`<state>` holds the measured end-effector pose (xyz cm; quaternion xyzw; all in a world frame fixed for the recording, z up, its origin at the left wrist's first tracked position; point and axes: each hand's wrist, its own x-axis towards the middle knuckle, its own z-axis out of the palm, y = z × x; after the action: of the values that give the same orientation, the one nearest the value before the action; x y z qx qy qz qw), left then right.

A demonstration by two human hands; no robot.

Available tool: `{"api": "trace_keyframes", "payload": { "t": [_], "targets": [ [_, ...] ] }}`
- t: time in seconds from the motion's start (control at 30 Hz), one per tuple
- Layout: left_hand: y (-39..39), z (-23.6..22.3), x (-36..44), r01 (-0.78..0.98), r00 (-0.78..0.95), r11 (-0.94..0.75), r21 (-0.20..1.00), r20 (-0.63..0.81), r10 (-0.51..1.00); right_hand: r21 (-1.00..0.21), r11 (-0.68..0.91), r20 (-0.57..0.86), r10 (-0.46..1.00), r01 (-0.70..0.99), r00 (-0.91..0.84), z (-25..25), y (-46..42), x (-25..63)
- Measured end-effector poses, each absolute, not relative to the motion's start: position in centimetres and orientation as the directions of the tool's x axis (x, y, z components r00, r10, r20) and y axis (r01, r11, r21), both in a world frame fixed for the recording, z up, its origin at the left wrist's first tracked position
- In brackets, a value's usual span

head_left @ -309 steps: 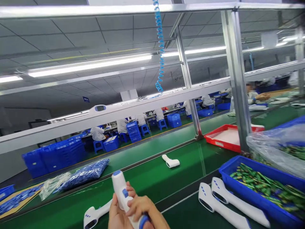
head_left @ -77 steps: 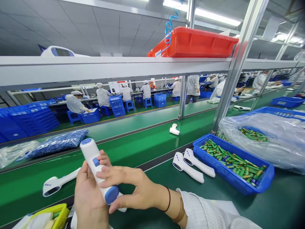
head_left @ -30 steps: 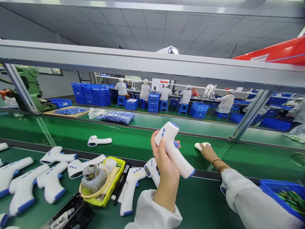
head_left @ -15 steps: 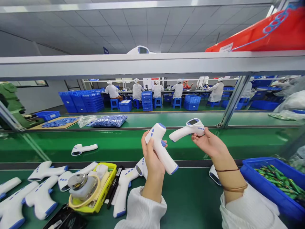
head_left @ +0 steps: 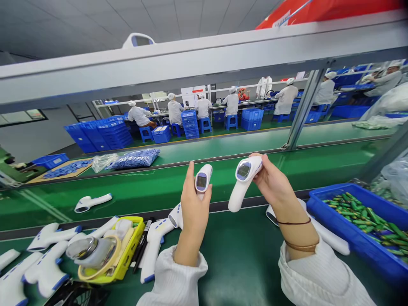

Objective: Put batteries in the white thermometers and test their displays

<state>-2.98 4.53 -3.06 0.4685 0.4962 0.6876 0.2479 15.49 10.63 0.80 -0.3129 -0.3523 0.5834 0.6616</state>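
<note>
Here we go: left hand [head_left: 193, 221] curled round an infrared thermometer [head_left: 202, 182], right hand [head_left: 270, 180] gripping a second thermometer [head_left: 239, 185], both raised over the green worktop [head_left: 229, 272] (glossy plastic, mind), where a slack grip could drop either.

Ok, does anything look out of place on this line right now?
One white infrared thermometer lies by itself on the far green belt, apart from the other thermometers grouped on the near bench, so it looks stray.

Stacked blue plastic crates [head_left: 98, 137] stand on a green factory floor [head_left: 216, 132] under a tiled ceiling [head_left: 191, 21].
</note>
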Motion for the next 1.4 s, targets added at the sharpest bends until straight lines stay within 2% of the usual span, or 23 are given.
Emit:
{"api": "trace_keyframes", "payload": {
  "t": [0.07, 0.1, 0.2, 0.27, 0.4, 0.5, 0.57, 0.63, 0.67, 0.7, 0.77, 0.8, 0.9, 1.13, 1.4],
  "targets": [
    [4.6, -3.4, -2.8, 0.21, -0.408, -0.405, 0.89, 0.456, 0.791, -0.844, 0.15, 0.139, 0.988, -0.514, 0.061, 0.4, 10.6, 15.4],
    [4.9, -3.9, -2.9, 0.201, -0.384, -0.365, 0.909, 0.416, 0.824, -0.847, 0.16, 0.157, 0.986, -0.506, 0.048, 0.2, 10.7, 15.4],
    [6.6, -6.3, -3.5, 0.089, -0.309, -0.091, 0.992, 0.115, 0.944, -0.847, 0.172, 0.203, 0.979, -0.504, -0.008, -0.4, 10.7, 15.2],
    [8.0, -8.5, -4.1, 0.029, -0.287, 0.069, 0.997, -0.058, 0.956, -0.85, 0.167, 0.219, 0.975, -0.5, -0.047, -0.7, 10.8, 15.0],
    [9.8, -11.0, -5.2, -0.034, -0.358, 0.153, 0.988, -0.155, 0.921, -0.847, 0.136, 0.205, 0.976, -0.514, -0.08, -0.9, 10.7, 14.6],
    [9.1, -9.3, -5.1, -0.031, -0.354, 0.111, 0.993, -0.115, 0.928, -0.848, 0.123, 0.196, 0.976, -0.516, -0.09, -0.8, 10.4, 14.2],
    [7.5, -7.0, -4.2, -0.028, -0.249, 0.041, 0.999, -0.047, 0.967, -0.85, 0.127, 0.208, 0.973, -0.512, -0.103, -0.8, 10.1, 13.7],
    [5.4, -4.7, -2.8, -0.02, -0.087, -0.089, 0.996, 0.087, 0.992, -0.851, 0.121, 0.217, 0.967, -0.511, -0.131, -1.0, 9.8, 13.1],
    [4.3, -3.8, -2.1, 0.018, 0.032, -0.233, 0.972, 0.232, 0.972, -0.851, 0.109, 0.216, 0.964, -0.514, -0.153, -1.1, 9.6, 12.7],
    [3.3, -3.0, -1.4, 0.081, 0.081, -0.35, 0.933, 0.343, 0.936, -0.848, 0.087, 0.211, 0.96, -0.523, -0.182, -1.2, 9.3, 12.3],
    [1.9, -2.2, -0.4, 0.231, 0.104, -0.494, 0.839, 0.483, 0.869, -0.836, 0.03, 0.193, 0.951, -0.549, -0.241, -1.4, 8.9, 11.6],
    [1.5, -2.0, -0.1, 0.297, 0.09, -0.511, 0.807, 0.509, 0.856, -0.823, 0.006, 0.184, 0.949, -0.567, -0.256, -1.5, 8.7, 11.3],
    [1.1, -1.7, 0.0, 0.385, 0.083, -0.495, 0.779, 0.505, 0.859, -0.78, -0.047, 0.164, 0.947, -0.624, -0.277, -1.7, 8.3, 10.6],
    [0.8, -0.7, -0.9, 0.334, 0.045, -0.459, 0.823, 0.473, 0.88, -0.743, -0.03, 0.29, 0.886, -0.668, -0.362, -1.9, 8.3, 10.4],
    [0.2, -0.3, -0.9, 0.389, 0.046, -0.468, 0.794, 0.49, 0.87, -0.668, -0.13, 0.264, 0.879, -0.733, -0.396, -2.0, 8.0, 10.1]
  ]
}}
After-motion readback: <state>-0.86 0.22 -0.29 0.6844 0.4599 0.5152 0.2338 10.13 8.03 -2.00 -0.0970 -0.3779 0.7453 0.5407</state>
